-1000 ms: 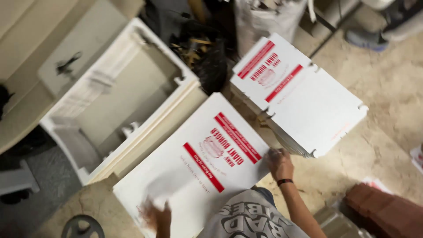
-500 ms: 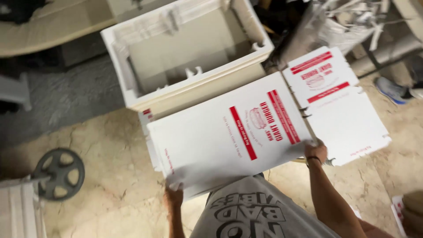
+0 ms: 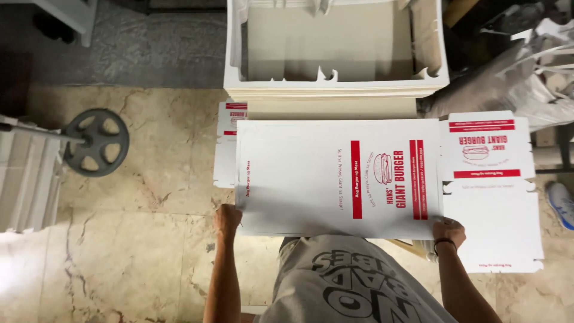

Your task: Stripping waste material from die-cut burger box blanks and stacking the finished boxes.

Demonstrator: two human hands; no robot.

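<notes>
Marble floor; left hand [image 3: 227, 219], right hand [image 3: 448, 232] gripping flat carton sheet [image 3: 338, 177] corners.

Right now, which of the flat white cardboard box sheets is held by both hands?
The large middle sheet, gripped at its near corners by the left hand and right hand.

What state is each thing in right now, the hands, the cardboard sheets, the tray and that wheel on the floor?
Left hand: gripping the near left corner of the flat box sheet.
Right hand: gripping its near right corner.
Flat box sheet: unfolded, held level.
Second box sheet: unfolded, lying flat at right.
White folded tray: assembled, open, empty.
Grey wheel: lying on the floor.
</notes>
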